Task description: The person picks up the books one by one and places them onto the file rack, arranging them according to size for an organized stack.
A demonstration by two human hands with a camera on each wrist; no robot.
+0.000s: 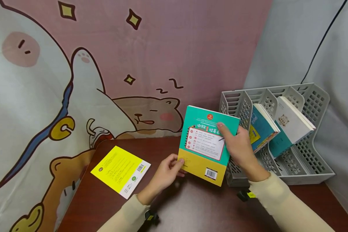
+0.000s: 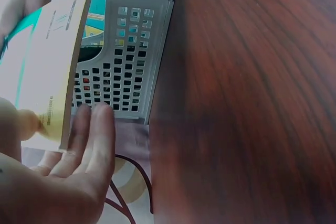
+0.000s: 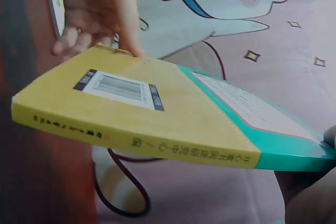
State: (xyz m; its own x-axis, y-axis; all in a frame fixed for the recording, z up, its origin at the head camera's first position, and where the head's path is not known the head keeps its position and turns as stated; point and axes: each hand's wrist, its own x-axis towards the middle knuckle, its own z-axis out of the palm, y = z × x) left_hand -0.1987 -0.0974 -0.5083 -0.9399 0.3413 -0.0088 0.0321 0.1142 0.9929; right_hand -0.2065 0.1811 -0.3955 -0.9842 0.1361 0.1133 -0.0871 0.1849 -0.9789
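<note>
Both hands hold a green-and-yellow book (image 1: pixel 204 145) above the table, its back cover with a barcode facing up. My right hand (image 1: pixel 239 148) grips the book's right edge, thumb lying across the green part. At the lower left corner, my left hand (image 1: pixel 166 172) pinches it with the thumb on the yellow part and the fingers behind. The left wrist view shows those fingers (image 2: pixel 97 140) stretched out under the book. In the right wrist view the yellow spine (image 3: pixel 131 148) faces the camera. A yellow book (image 1: pixel 119 170) lies flat on the table, left of my left hand.
A grey plastic file rack (image 1: pixel 307 178) with several compartments stands at the right of the dark red wooden table (image 1: pixel 191 209). In it lean a blue book (image 1: pixel 261 124) and a white-and-teal book (image 1: pixel 291 122). Behind hangs a pink cartoon cloth (image 1: pixel 197 48). A black cable (image 1: pixel 322 45) runs down the wall.
</note>
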